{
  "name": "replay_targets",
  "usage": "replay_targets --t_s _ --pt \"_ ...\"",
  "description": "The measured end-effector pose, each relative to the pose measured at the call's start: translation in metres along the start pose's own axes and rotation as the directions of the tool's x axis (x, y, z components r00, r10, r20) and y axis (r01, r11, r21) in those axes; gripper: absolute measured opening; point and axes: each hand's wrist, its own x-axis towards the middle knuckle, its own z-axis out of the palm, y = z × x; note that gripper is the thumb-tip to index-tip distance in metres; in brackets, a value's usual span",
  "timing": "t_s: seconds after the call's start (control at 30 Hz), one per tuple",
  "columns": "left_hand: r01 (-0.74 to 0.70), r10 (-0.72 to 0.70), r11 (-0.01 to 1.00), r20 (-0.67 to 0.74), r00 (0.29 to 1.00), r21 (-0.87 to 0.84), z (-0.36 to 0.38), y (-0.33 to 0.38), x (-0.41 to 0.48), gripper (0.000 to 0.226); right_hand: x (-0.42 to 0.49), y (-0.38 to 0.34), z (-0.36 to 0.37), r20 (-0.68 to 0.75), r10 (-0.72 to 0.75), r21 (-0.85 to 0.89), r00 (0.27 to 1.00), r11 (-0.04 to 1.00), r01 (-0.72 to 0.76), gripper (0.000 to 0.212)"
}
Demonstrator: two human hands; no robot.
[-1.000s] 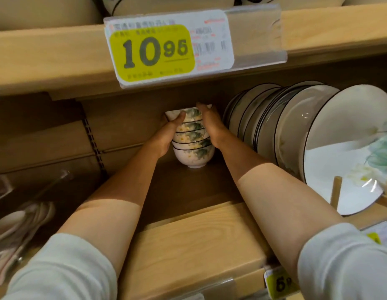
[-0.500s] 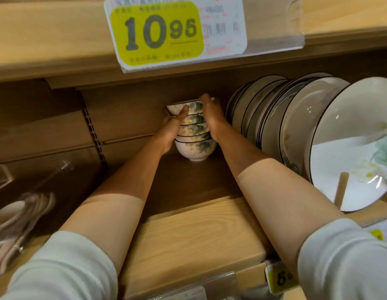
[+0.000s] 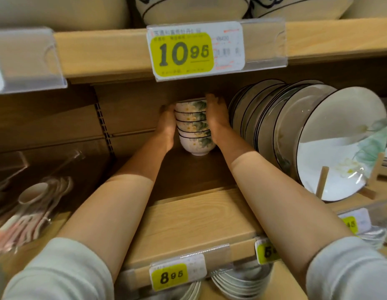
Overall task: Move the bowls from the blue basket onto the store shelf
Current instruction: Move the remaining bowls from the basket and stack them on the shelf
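Yellow "10 95" tag (image 3: 181, 54) above bowls (image 3: 193, 126)

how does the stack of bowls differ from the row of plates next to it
The stack of bowls nests upright, one inside another; the plates stand on edge in a row. The bowls are small with flowered sides; the plates are wider and mostly white. Both have dark rims.
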Motion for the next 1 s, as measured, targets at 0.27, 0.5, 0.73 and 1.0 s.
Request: replay_targets --t_s 0.27,0.5,0.73,1.0 --pt "0.185 -0.213 0.973 -0.227 0.95 -0.137 -0.029 0.014 -0.042 0.042 -0.055 -0.003 -0.027 0.098 0.096 0.142 0.991 0.984 -0.109 0.038" --pt "0.306 -0.326 0.944 -0.213 0.921 -0.123 -0.039 0.024 -0.127 0.033 -0.122 0.001 -0.064 0.053 0.281 0.111 0.958 0.952 -0.285 0.04" --pt "0.087 -0.118 0.989 -0.286 0.951 -0.118 -0.036 0.042 -0.28 0.031 -0.203 -0.021 -0.109 0.191 0.188 0.205 0.963 0.952 -0.227 0.026" --pt "-0.032 -0.074 0.983 -0.547 0.834 -0.182 -0.059 0.036 -0.441 0.02 -0.312 -0.022 -0.129 0.468 0.292 0.212 0.834 0.879 -0.427 0.019"
